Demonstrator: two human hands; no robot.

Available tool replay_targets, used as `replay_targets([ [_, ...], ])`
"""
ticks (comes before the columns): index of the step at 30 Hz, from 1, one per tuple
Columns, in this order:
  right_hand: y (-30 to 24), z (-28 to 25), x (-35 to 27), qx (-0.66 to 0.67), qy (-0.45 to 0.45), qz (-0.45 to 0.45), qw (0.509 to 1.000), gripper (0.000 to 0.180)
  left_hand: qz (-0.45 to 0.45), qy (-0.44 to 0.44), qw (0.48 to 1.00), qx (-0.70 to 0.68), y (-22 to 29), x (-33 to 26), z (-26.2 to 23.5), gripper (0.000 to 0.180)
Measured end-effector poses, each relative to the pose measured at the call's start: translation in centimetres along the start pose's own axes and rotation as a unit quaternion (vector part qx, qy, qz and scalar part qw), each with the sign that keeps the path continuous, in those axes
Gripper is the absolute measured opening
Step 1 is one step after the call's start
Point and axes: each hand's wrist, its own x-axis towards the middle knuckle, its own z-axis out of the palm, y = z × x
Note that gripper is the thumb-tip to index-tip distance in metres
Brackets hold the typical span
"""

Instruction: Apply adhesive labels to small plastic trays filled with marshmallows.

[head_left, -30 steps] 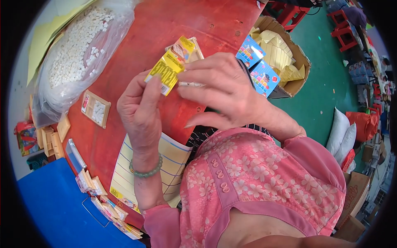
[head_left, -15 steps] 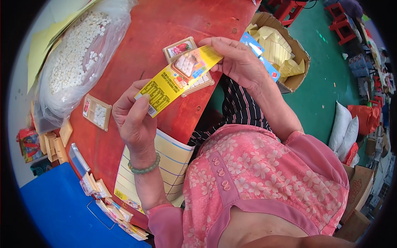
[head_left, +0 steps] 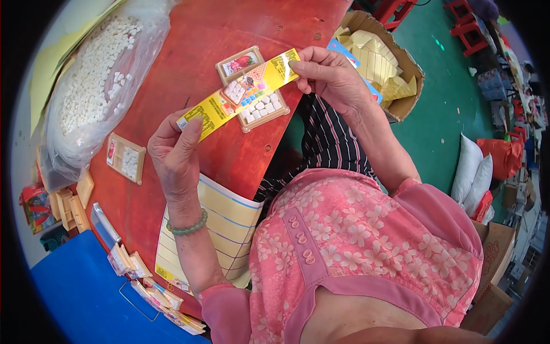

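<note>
Crossing over the tray [head_left: 268, 120], the yellow strip [head_left: 247, 95] is pinched at its ends by left hand [head_left: 176, 143] and right hand [head_left: 335, 74], apparently for flatness.

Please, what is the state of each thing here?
Yellow strip: unfolded, outstretched
Left hand: pinching one strip end
Right hand: pinching the other
Tray beneath strip: partly hidden, holds white blocks
Left tray: uncovered, holds white pieces
Plastic bag: holds white cubes
Cardboard box: open, holds yellow sheets
</note>
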Motion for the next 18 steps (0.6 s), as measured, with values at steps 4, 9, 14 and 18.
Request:
replay_targets([
  [4, 0.3, 0.1, 0.1, -0.045, 0.026, -0.009, 0.999, 0.012, -0.035, 0.03, 0.999, 0.027, -0.7, 0.5, -0.5, 0.009],
  [9, 0.9, -0.2, 0.3, -0.117, 0.057, -0.008, 0.991, 0.012, -0.071, 0.046, 0.995, 0.043, -1.8, 1.3, -1.1, 0.013],
  [14, 1.0, -0.3, 0.8, -0.152, 0.083, -0.027, 0.984, 0.014, -0.129, 0.067, 0.987, 0.067, -1.8, 2.4, 0.2, 0.021],
  [18, 1.3, -0.4, 1.3, -0.203, 0.101, -0.028, 0.974, 0.016, -0.121, 0.071, 0.985, 0.103, -2.3, 3.2, 0.0, 0.023],
])
